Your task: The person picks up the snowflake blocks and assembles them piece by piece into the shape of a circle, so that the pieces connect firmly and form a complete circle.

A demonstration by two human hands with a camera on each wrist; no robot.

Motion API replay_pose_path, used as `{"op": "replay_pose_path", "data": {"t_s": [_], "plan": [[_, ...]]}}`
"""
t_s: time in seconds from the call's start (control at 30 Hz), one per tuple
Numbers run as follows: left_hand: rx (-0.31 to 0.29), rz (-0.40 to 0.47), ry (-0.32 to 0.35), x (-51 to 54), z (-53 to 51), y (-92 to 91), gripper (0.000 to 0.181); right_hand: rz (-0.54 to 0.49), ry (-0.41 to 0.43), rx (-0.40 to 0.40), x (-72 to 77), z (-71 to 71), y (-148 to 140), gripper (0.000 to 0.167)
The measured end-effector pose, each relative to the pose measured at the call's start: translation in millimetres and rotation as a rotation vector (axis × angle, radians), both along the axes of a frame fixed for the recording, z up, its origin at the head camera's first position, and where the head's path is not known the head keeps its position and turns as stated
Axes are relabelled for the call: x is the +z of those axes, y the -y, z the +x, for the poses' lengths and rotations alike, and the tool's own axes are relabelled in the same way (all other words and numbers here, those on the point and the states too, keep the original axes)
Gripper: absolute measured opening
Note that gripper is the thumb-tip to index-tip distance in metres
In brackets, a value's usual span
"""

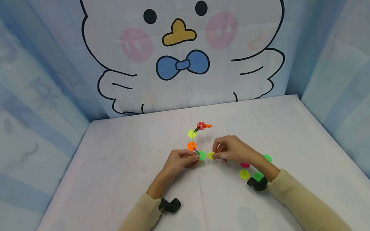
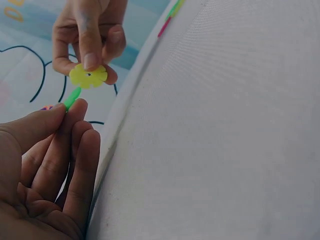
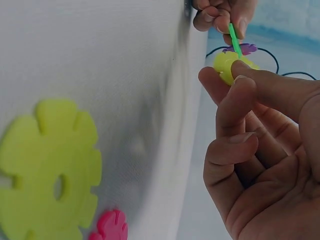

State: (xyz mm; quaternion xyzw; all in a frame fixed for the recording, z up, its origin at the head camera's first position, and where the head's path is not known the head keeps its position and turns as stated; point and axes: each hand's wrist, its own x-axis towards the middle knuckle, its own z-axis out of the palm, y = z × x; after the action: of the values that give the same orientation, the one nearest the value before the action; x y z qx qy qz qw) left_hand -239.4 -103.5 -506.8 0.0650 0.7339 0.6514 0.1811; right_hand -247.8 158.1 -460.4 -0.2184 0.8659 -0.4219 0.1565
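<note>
Between thumb and fingers, my left hand (image 1: 179, 161) pinches a green notched plastic disc (image 1: 202, 155). It is the near end of a chain of interlocking discs, running away through a thin purple disc (image 3: 245, 48), an orange disc (image 1: 192, 145), a yellow-green disc (image 1: 192, 133), a dark one, a red disc (image 1: 201, 125) and an orange one at the far end. My right hand (image 1: 234, 149) holds a loose yellow disc (image 2: 88, 76) by thumb and index finger, its rim close by the green disc's edge. Whether the two edges touch I cannot tell.
Loose discs lie on the white table (image 1: 112, 186) under my right forearm: a yellow disc (image 1: 244, 174), a pink disc (image 1: 245, 165) and green discs (image 1: 267, 158). Behind the table hangs a cartoon-printed cloth (image 1: 183, 90). Dark wrist mounts sit at both cuffs.
</note>
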Motion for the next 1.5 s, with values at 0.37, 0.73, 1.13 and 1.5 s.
{"op": "replay_pose_path", "data": {"t_s": [0.37, 0.73, 1.13, 1.5], "plan": [[-0.001, 0.010, -0.008, 1.5, 0.8, 0.1, 0.024, 0.034, -0.054, -0.012, -0.4, 2.4, 6.9, 0.015], [-0.004, 0.024, 0.001, 1.1, 0.8, 1.4, 0.025, 0.025, -0.124, -0.051, -2.2, 7.5, 11.0, 0.013], [0.002, 0.023, -0.012, -1.0, -0.4, 2.1, 0.024, 0.054, -0.281, -0.057, -5.3, 12.8, 17.1, 0.015], [-0.009, 0.020, -0.013, 0.8, 0.1, 3.2, 0.026, 0.016, -0.337, -0.052, -9.1, 14.5, 17.8, 0.015]]}}
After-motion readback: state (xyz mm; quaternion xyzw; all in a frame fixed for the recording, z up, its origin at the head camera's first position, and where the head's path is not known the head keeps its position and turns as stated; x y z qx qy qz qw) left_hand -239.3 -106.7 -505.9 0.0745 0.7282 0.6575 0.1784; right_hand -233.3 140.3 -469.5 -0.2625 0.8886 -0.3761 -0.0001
